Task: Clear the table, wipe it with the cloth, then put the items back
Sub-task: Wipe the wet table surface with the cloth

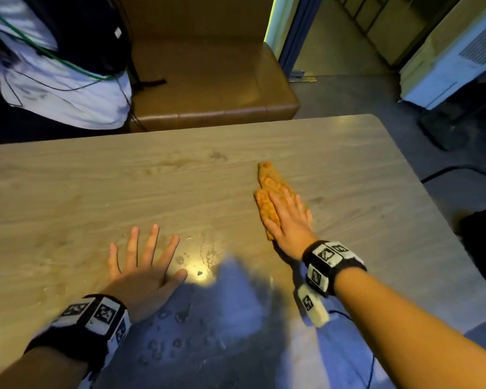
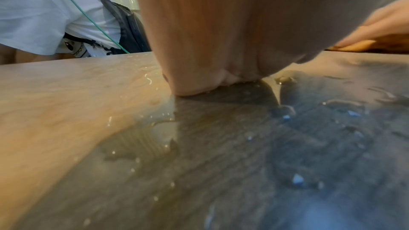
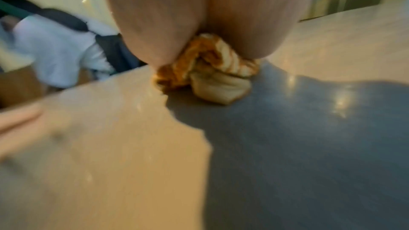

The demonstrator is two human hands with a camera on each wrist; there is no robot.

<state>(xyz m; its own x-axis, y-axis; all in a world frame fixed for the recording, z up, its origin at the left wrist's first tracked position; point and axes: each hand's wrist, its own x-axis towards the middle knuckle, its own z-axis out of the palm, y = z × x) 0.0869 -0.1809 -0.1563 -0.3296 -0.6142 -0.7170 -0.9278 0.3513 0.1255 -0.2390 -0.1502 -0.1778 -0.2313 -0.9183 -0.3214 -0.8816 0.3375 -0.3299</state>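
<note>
From the head camera, the right hand [image 1: 288,220] lies flat with straight fingers on a folded orange patterned cloth [image 1: 270,186], pressing it to the pale wood-grain laminate table [image 1: 68,192] toward the right half. The cloth is bunched into a long strip that sticks out beyond the fingertips. It looks soft, light and limp, probably damp, so it should slide best under a flat palm over its middle, and may roll up if pushed from one end. The left hand [image 1: 143,270] rests on the table with fingers spread, holding nothing. Water drops [image 1: 180,259] and smears glint between the hands.

From the left wrist camera, the heel of the left hand [image 2: 221,41] presses the wet tabletop [image 2: 55,111]; puddles and beads of water [image 2: 163,127] lie around it.

From the right wrist camera, blurred, the cloth [image 3: 210,76] bulges from under the right hand [image 3: 199,15], orange weave on one face and a plain cream underside showing, crumpled in soft folds on the table [image 3: 110,146].
</note>
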